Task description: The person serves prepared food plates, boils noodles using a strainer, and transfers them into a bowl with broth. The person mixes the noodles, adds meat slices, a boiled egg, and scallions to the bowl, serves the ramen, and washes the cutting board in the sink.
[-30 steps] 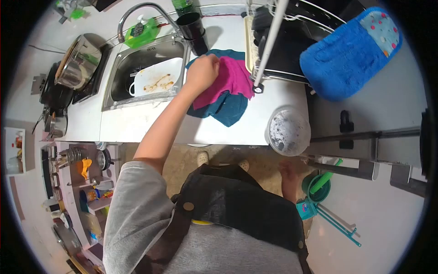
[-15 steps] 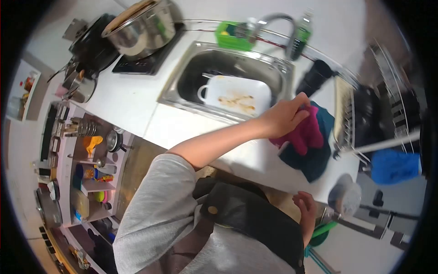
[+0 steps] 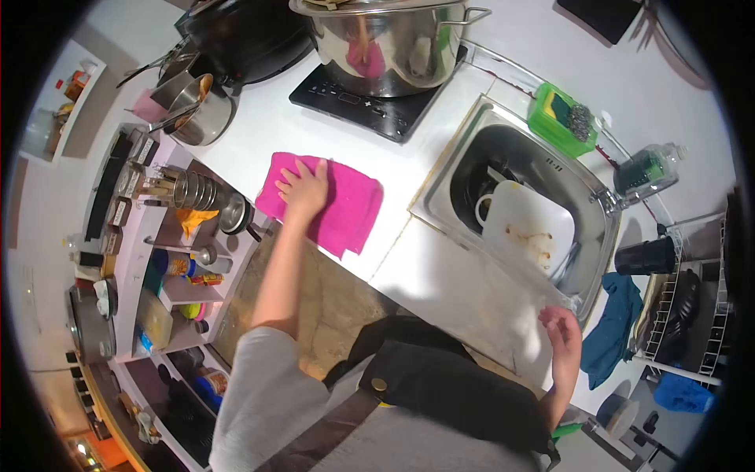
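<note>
A pink cloth (image 3: 350,208) lies spread flat on the white countertop (image 3: 244,169), left of the sink. My left hand (image 3: 305,191) presses on it palm down, fingers spread, near its upper left part. At the right, by the counter's front edge and below the sink's corner, my right hand (image 3: 561,330) is raised with loosely bent fingers, apart, and holds nothing. In the steel sink (image 3: 448,208) lies a white dish (image 3: 528,224) with brown stains. A dark teal cloth (image 3: 612,330) rests on the counter right of the sink, beyond my right hand.
A large steel pot (image 3: 393,51) stands on a black induction cooktop (image 3: 354,102) behind the pink cloth. A saucepan (image 3: 208,118) is at the left. A green sponge holder (image 3: 562,122) and a bottle (image 3: 649,169) stand behind the sink. Shelves with kitchenware (image 3: 185,291) are at the left.
My left hand has carried the pink cloth from beside the teal cloth to the counter left of the sink, where it is now spread out. The view has turned left.
</note>
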Action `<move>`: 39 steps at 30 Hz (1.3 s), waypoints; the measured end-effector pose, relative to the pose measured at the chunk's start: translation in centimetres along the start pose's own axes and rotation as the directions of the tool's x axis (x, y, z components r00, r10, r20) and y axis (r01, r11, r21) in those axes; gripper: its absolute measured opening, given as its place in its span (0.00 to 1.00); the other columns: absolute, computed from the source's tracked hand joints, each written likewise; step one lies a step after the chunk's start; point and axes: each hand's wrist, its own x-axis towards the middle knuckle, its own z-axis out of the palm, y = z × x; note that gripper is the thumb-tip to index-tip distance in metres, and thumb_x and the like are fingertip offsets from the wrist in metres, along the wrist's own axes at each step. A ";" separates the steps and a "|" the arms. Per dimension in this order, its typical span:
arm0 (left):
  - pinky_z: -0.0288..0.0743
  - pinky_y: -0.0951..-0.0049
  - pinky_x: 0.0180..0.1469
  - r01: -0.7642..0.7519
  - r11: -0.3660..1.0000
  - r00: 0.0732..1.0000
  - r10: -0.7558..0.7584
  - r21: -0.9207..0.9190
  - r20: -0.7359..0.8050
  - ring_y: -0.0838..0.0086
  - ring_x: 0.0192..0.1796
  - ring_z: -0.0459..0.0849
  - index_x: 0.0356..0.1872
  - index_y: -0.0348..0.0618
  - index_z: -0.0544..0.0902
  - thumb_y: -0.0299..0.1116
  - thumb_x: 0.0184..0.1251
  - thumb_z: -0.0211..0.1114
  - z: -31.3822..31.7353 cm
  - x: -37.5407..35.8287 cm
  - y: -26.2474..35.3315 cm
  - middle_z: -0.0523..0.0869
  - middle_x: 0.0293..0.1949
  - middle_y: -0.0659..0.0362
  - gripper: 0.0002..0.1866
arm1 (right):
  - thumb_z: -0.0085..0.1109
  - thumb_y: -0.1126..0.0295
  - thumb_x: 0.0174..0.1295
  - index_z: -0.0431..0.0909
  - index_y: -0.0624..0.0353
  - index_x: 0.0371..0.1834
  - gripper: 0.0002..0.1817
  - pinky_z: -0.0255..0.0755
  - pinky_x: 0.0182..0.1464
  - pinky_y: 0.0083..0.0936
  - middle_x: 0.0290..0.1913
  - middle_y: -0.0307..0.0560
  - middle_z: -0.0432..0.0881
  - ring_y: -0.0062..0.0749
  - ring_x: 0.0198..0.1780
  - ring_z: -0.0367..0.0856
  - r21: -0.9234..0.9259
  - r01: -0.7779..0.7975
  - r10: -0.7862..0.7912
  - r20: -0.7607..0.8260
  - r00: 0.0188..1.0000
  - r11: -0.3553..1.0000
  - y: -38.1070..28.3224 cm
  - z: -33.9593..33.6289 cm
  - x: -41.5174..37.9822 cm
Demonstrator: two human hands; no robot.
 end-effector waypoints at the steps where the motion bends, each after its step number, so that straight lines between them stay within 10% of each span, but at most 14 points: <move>1: 0.32 0.42 0.68 0.033 0.997 0.998 -0.029 0.067 -0.057 0.34 0.70 0.40 0.70 0.38 0.47 0.59 0.68 0.31 1.5 0.4 0.4 0.42 0.69 0.33 0.39 | 0.48 0.77 0.63 0.73 0.65 0.46 0.10 0.65 0.56 0.23 0.44 0.44 0.77 0.27 0.49 0.75 -0.030 -0.008 0.009 0.021 1.000 1.000 -0.3 0.7 0.5; 7: 0.64 0.43 0.56 0.138 0.921 0.873 0.060 0.364 -0.485 0.42 0.57 0.71 0.61 0.35 0.65 0.56 0.66 0.40 3.4 22.0 -9.5 0.67 0.61 0.40 0.35 | 0.51 0.77 0.63 0.74 0.65 0.45 0.09 0.66 0.53 0.20 0.42 0.42 0.78 0.24 0.47 0.75 -0.097 -0.210 0.206 -0.052 0.977 0.973 -2.5 3.0 1.1; 9: 0.59 0.49 0.62 0.119 0.962 0.986 -0.085 0.247 -0.142 0.51 0.64 0.65 0.67 0.43 0.60 0.59 0.65 0.39 0.9 28.7 -10.5 0.62 0.67 0.50 0.36 | 0.51 0.76 0.62 0.75 0.64 0.44 0.09 0.66 0.52 0.19 0.42 0.41 0.78 0.22 0.46 0.75 -0.102 -0.241 0.232 -0.094 0.968 0.965 -1.4 2.5 1.1; 11: 0.47 0.54 0.70 -0.086 0.938 0.958 0.170 0.335 -0.229 0.54 0.72 0.52 0.71 0.49 0.50 0.59 0.67 0.35 4.6 35.1 -14.0 0.50 0.72 0.60 0.36 | 0.53 0.76 0.62 0.76 0.63 0.43 0.08 0.67 0.50 0.18 0.42 0.41 0.78 0.22 0.46 0.75 -0.097 -0.290 0.278 -0.118 0.953 0.952 0.1 1.7 1.4; 15: 0.45 0.52 0.70 -0.593 0.793 0.768 0.609 0.140 -0.197 0.55 0.72 0.49 0.71 0.49 0.51 0.45 0.72 0.41 4.1 29.1 -11.2 0.52 0.71 0.54 0.29 | 0.50 0.69 0.64 0.73 0.59 0.47 0.11 0.70 0.49 0.20 0.39 0.39 0.77 0.25 0.41 0.76 0.329 -0.143 0.192 -0.120 0.974 0.934 3.8 -2.4 7.2; 19: 0.36 0.58 0.72 -0.600 0.791 0.790 0.610 0.125 -0.066 0.56 0.73 0.45 0.70 0.40 0.50 0.52 0.71 0.41 1.7 11.0 -4.0 0.50 0.71 0.48 0.34 | 0.49 0.65 0.63 0.68 0.57 0.54 0.17 0.74 0.46 0.32 0.49 0.44 0.72 0.34 0.43 0.74 0.713 0.040 0.305 -0.349 0.886 0.700 8.5 -6.8 17.4; 26: 0.34 0.46 0.69 -0.781 0.623 0.620 0.768 0.033 0.161 0.44 0.72 0.40 0.69 0.36 0.50 0.58 0.58 0.56 0.4 -9.0 7.0 0.45 0.70 0.40 0.47 | 0.51 0.62 0.60 0.62 0.57 0.59 0.24 0.72 0.47 0.40 0.58 0.51 0.62 0.41 0.48 0.67 0.761 0.108 0.410 -0.457 0.789 0.640 10.2 -8.9 28.8; 32: 0.42 0.46 0.68 -0.812 0.581 0.581 0.814 0.053 -0.016 0.41 0.70 0.47 0.70 0.39 0.50 0.56 0.61 0.55 5.5 -2.8 19.6 0.49 0.69 0.37 0.43 | 0.58 0.60 0.57 0.67 0.59 0.52 0.23 0.70 0.51 0.46 0.55 0.49 0.66 0.46 0.54 0.67 0.832 0.123 0.431 -0.400 0.809 0.541 10.9 -9.4 30.8; 39: 0.38 0.50 0.71 -0.768 0.628 0.625 0.777 0.125 -0.070 0.43 0.71 0.46 0.70 0.40 0.51 0.62 0.66 0.38 11.7 9.8 36.5 0.49 0.69 0.38 0.41 | 0.46 0.57 0.64 0.72 0.53 0.45 0.15 0.72 0.49 0.39 0.42 0.41 0.74 0.36 0.46 0.72 0.685 -0.084 0.352 -0.262 0.899 0.723 8.3 -10.7 27.8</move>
